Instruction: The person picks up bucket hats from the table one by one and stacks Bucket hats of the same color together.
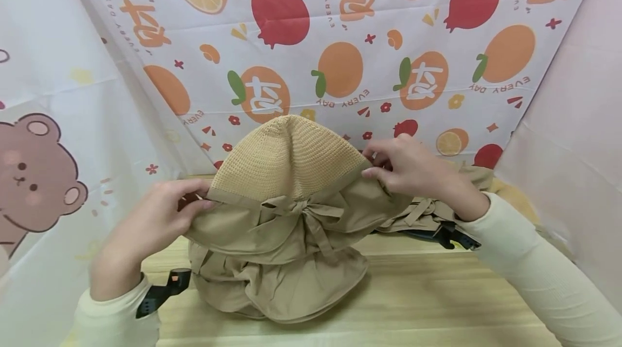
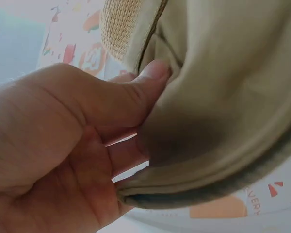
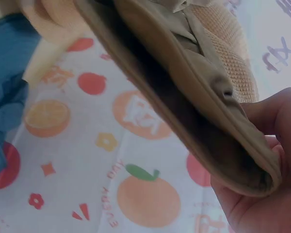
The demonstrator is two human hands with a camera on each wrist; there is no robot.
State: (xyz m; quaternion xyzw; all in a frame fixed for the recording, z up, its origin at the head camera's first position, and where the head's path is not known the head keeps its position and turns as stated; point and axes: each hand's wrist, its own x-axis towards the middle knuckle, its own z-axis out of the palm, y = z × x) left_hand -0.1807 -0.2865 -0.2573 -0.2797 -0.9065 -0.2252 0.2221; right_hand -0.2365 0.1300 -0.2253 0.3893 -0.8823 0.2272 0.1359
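Observation:
A sun hat (image 1: pixel 272 161) with a straw-coloured knitted crown and a khaki cloth brim is held up, folded flat, with a cloth bow at its front. My left hand (image 1: pixel 155 217) pinches its left edge where crown meets brim; in the left wrist view the thumb presses on the khaki cloth (image 2: pixel 223 87). At the opposite edge, my right hand (image 1: pixel 413 169) pinches the hat between thumb and fingers. The right wrist view shows the doubled brim (image 3: pixel 184 107) with a dark gap between its layers. Directly below lies a second khaki brim (image 1: pixel 301 293) on the table.
More khaki hats (image 1: pixel 427 209) lie behind my right forearm, one with a straw-coloured crown. Blue cloth (image 3: pixel 7 58) shows in the right wrist view. A fruit-printed sheet (image 1: pixel 311 28) hangs behind the wooden table (image 1: pixel 427 298), and a bear-printed curtain (image 1: pixel 39 174) hangs at left.

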